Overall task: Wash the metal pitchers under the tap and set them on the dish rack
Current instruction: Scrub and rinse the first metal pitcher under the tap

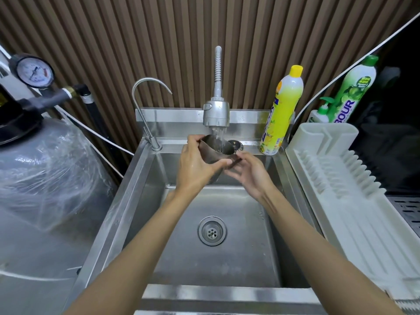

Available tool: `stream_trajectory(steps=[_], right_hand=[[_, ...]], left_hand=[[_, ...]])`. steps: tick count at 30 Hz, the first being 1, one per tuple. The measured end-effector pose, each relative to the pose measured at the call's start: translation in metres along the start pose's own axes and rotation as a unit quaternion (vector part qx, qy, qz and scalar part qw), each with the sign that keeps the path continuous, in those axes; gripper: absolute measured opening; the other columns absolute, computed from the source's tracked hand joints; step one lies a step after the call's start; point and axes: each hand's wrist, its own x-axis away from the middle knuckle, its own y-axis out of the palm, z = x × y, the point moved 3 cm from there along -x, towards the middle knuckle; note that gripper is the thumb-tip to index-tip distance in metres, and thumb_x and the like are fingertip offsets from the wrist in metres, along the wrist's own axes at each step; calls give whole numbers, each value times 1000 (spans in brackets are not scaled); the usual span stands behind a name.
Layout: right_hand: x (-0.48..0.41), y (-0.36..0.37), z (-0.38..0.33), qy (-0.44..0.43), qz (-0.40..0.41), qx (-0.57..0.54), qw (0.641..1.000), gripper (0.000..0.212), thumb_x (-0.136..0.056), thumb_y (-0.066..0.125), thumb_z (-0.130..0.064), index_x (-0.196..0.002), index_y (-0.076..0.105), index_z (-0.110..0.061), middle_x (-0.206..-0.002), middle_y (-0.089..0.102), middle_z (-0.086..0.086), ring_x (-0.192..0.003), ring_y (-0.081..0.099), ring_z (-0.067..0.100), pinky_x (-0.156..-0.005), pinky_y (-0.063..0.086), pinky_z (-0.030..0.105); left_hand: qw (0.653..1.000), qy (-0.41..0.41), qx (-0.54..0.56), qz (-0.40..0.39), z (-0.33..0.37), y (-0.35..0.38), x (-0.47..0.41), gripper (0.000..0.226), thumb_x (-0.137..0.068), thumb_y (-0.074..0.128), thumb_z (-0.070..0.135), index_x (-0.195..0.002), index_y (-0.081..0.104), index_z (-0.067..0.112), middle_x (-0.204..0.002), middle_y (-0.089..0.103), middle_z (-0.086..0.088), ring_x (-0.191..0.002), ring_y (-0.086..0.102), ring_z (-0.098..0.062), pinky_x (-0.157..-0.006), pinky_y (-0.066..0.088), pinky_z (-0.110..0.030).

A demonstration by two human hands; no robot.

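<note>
A metal pitcher (pixel 216 151) is held over the far part of the sink (pixel 141 178), right under the spray tap (pixel 216 113). Water is being poured from the tap into its open top. The pitcher is tipped a little, with its mouth turned up toward the water.

The pitcher is gripped by the left hand (pixel 193 164) – the fingers are curled over its far left edge and the thumb is pressed on its near side. Its lower right side is held by the right hand (pixel 247 173), with the fingers curled round it from below.

The drain (pixel 212 230) is seen in the sink floor, nearer than the hands. A white dish rack (pixel 341 178) is set just right of the sink. A yellow bottle (pixel 284 110) is stood at the far right corner of the sink, and a green bottle (pixel 354 92) is stood behind the rack. A thin curved tap (pixel 145 98) is fixed at the far left corner – and a round gauge (pixel 34 70) is seen far left.
</note>
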Motion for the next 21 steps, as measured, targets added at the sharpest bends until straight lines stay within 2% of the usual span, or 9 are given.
stream_trajectory(steps=[2,5,8,11,13,16,18,21], right_hand=[[5,-2,3,5,7,18,1000,18,-94,46,-12,-80,57,-14,-82,68,5,-73,68,16,-77,56,41],[15,-2,-6,2,12,66,998,14,-94,49,-17,-90,62,-13,-87,71,2,-77,71,17,-69,59,37],[22,0,-32,-19,40,168,985,12,-92,54,-18,-89,65,-13,-90,72,1,-74,72,14,-60,58,32],[26,10,-68,-17,46,309,950,10,-89,60,-19,-81,64,-15,-87,70,0,-67,69,13,-46,51,24],[26,16,-87,-11,36,393,919,13,-87,62,-20,-75,61,-15,-86,70,2,-67,66,16,-48,46,25],[26,24,-104,-33,26,449,893,18,-85,64,-20,-68,59,-16,-86,68,7,-69,58,19,-56,39,26],[25,27,-108,-60,33,474,878,23,-84,66,-20,-64,54,-17,-82,65,11,-69,54,18,-58,39,27],[21,33,-105,-104,12,505,857,26,-85,64,-15,-63,51,-17,-82,67,4,-70,55,14,-58,43,23]], left_hand=[[999,11,-35,10,3,-4,5,81,-55,82,51,-118,43,18,-113,60,-5,-105,55,-18,-84,43,-25],[998,5,-43,46,11,-6,12,78,-52,77,62,-109,46,19,-101,65,-1,-95,58,-16,-80,46,-29],[995,-85,42,40,8,-1,12,72,-47,78,65,-94,45,21,-90,68,1,-92,62,-16,-81,51,-31],[967,-196,159,17,2,9,18,71,-33,77,69,-80,52,21,-87,70,-1,-90,68,-19,-82,55,-42],[940,-241,243,-8,4,18,26,59,-44,83,59,-79,60,17,-86,72,-4,-83,70,-21,-74,59,-44],[900,-254,351,-41,14,31,32,22,-72,77,24,-78,59,16,-77,70,0,-76,67,-13,-64,60,-42],[872,-252,416,-62,16,35,30,19,-78,72,15,-88,56,13,-84,70,1,-85,65,-13,-69,59,-48],[833,-241,491,-84,11,40,23,35,-82,65,6,-114,51,10,-108,64,-1,-101,60,-12,-82,52,-55]])
